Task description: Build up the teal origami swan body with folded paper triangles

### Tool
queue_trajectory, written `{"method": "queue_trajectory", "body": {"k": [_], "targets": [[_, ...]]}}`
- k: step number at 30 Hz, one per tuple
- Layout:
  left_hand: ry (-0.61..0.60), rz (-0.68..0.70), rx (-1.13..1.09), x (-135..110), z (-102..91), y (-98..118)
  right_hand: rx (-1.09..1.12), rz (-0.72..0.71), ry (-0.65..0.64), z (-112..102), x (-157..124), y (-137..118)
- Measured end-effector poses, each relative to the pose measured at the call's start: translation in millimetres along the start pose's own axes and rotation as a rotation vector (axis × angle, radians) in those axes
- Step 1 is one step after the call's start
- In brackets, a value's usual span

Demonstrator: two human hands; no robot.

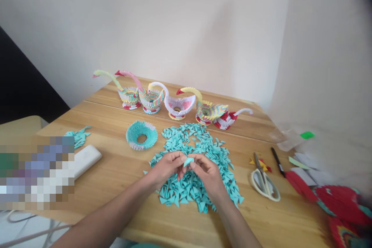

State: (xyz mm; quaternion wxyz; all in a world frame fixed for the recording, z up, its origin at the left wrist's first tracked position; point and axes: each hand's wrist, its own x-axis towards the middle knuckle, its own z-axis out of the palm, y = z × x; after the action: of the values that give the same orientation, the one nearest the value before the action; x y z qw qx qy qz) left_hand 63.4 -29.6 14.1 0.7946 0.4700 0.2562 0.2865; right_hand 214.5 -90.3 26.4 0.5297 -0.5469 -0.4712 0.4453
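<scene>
Nearest to the camera, two bare forearms, stretched from 6 o'clock and meeting above the middle of the scene. On the left hand (pixel 167 166), fingers bent, thumb and fingertips pinched on a teal folded piece (pixel 188 160); on the right hand (pixel 207 172) the same, pinched on the other side of it.

Below them, wide tabletop (pixel 122 178) of light wood, reaching to a white wall at 12 o'clock.

Directly under the hands, and spreading to 12 and 5 o'clock, large pile of teal triangles (pixel 188 139), folded from paper, loose and overlapping.

At 4 o'clock, at the picture edge, red paper model (pixel 334 197) with teal parts, blurred, form not possible to tell.

At 12 o'clock, near the wall, row of five paper swans (pixel 179 104), many-coloured, upright, close side by side; four necks curved to 9 o'clock, the last one to 3 o'clock.

At 9 o'clock, white flat box (pixel 86 159), lying well apart from the pile.

At 11 o'clock, teal paper ring (pixel 141 135) with white lower rim, open in the middle, just beside the pile, not touching.

At 3 o'clock, scissors (pixel 265 184) with cream handles, blades closed, lying over yellow and red scraps (pixel 252 161). Just beside, at 2 o'clock, black pen (pixel 278 161).

At 10 o'clock, small heap of teal pieces (pixel 78 136), beyond the box.

Smallest, the teal folded piece: between the fingertips of both hands, touching both, held a little above the pile.
</scene>
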Motion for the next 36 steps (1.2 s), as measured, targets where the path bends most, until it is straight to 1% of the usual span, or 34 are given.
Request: {"method": "queue_trajectory", "body": {"k": [5,11,13,16,18,20,22,24,28,33,36], "targets": [[-0.011,0.002,0.002,-1.4,0.6,1.3,-0.008,-0.013,0.006,0.0,-0.2,0.4],[0.023,0.007,0.119,-0.7,1.0,1.7,-0.052,-0.027,0.017,1.2,-0.5,1.4],[0.067,0.054,0.172,0.4,1.4,-0.4,-0.112,-0.059,0.054,1.6,-0.8,0.6],[0.139,0.191,0.275,0.7,2.5,-3.9,-0.267,-0.159,0.130,2.1,-1.6,-1.5],[0.179,0.266,0.424,-0.6,3.6,-4.8,-0.363,-0.233,0.160,2.4,-2.5,-2.7],[0.217,0.315,0.611,-2.9,5.0,-3.5,-0.423,-0.272,0.166,2.6,-3.5,-3.0],[0.246,0.368,0.765,-5.3,6.8,-0.6,-0.457,-0.273,0.167,2.8,-4.6,-2.5],[0.240,0.421,0.844,-7.1,8.5,2.6,-0.482,-0.265,0.172,3.0,-5.4,-2.0],[0.196,0.451,0.878,-8.2,9.8,5.2,-0.512,-0.263,0.190,3.8,-6.1,-2.2],[0.236,0.488,1.010,-7.3,8.6,-0.8,-0.517,-0.276,0.174,4.7,-5.9,-0.2],[0.250,0.540,1.061,-7.2,9.3,-3.4,-0.458,-0.269,0.160,4.6,-5.6,3.7]]}}
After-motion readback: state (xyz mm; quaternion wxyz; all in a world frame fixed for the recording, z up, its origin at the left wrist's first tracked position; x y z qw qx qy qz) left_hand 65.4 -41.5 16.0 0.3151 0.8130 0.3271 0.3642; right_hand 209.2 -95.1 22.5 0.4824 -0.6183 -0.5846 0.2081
